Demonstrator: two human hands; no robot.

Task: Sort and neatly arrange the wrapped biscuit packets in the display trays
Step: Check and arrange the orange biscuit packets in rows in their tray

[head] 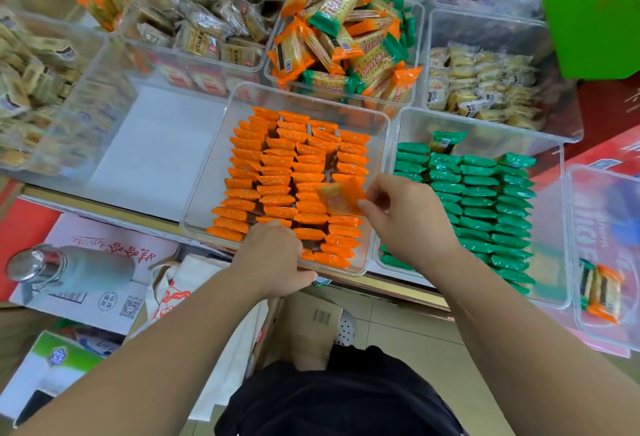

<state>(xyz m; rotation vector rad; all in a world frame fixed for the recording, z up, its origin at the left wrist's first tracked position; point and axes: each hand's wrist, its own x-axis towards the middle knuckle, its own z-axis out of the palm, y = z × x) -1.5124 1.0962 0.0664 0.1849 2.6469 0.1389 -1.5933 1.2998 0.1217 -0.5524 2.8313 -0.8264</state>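
Looking down through the head camera, I see a steel-capped flask (52,269) lying on a white carton (114,283) at far left, below the counter (398,285). On the counter, a clear tray (156,145) shows only its white floor. Just right of it, the left hand (273,259) has its grip clamped on the near rim of the orange tray (207,165), thumb along the outside and fingers curled over the edge. Orange packets (277,172) stand on edge inside in four close rows. Behind, a mixed tray (273,79) holds orange and green packets in a loose heap. Over the fourth row, a loose packet (341,198) hangs tilted, its corner pinched in the grip of the right hand (412,217). The green tray (549,214) touches the orange one, with green packets (481,200) in rows and one lying askew at the back. At far right, a small tray (588,228) holds a few packets.
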